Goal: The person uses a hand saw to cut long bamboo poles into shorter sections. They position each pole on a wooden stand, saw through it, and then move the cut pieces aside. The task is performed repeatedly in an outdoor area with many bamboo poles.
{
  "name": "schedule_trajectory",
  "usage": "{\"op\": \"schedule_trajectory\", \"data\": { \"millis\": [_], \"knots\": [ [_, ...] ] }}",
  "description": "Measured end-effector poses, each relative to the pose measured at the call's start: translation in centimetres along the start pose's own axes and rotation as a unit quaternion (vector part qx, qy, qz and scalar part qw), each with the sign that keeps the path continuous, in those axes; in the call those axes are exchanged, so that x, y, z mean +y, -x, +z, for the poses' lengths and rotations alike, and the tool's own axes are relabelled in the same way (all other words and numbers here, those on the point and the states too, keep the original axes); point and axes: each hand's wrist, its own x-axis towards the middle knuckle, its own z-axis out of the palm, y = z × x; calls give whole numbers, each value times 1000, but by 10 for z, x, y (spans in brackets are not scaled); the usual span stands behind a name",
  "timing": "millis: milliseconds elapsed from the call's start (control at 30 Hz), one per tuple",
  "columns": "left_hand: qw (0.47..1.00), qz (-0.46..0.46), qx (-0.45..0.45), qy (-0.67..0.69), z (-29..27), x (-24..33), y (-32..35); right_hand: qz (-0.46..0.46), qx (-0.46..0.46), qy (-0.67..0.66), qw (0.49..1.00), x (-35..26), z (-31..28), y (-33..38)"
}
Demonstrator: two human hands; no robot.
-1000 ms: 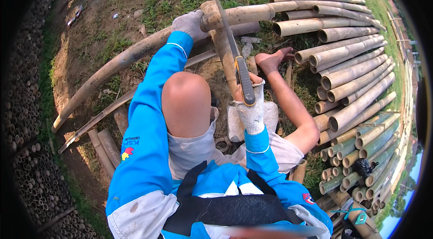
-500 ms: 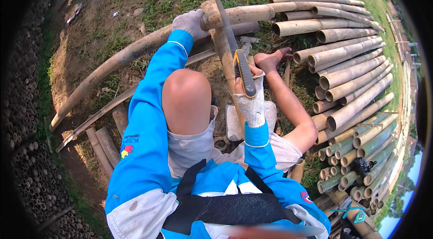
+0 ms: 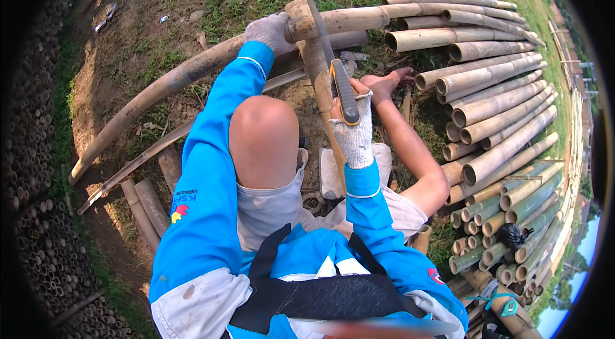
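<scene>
My right hand (image 3: pixel 354 118), in a white fingerless work glove, grips the black and yellow handle of a hand saw (image 3: pixel 318 21). Its long blade points away from me and crosses the top of a bamboo pole (image 3: pixel 351 20). Around that same pole, just left of the blade, my gloved left hand (image 3: pixel 269 33) is closed. The pole curves down to the ground at the left and rests on an upright bamboo post (image 3: pixel 315 65) under the blade. Where the blade's teeth meet the pole, the depth of any cut cannot be made out.
Cut bamboo lengths (image 3: pixel 487 76) lie stacked on the right, with greener bamboo (image 3: pixel 506 224) nearer me. A split bamboo strip (image 3: pixel 138 163) and short pieces (image 3: pixel 150 211) lie at the left. Many bamboo ends (image 3: pixel 38 211) fill the far left. My bare foot (image 3: pixel 387 85) is near the saw.
The saw and my right hand have slid slightly forward, away from me, along the blade's line. My left hand and the pole stay in place.
</scene>
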Motion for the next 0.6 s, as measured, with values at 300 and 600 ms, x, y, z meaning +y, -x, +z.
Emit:
{"op": "schedule_trajectory", "data": {
  "millis": [300,600],
  "knots": [
    [999,-5,-43,4,-1,-2,-5,77,-27,65,995,-58,-58,96],
    [1000,-1,-1,-6,-1,1,0,43,-22,-88,995,-12,-4,-12]
  ]
}}
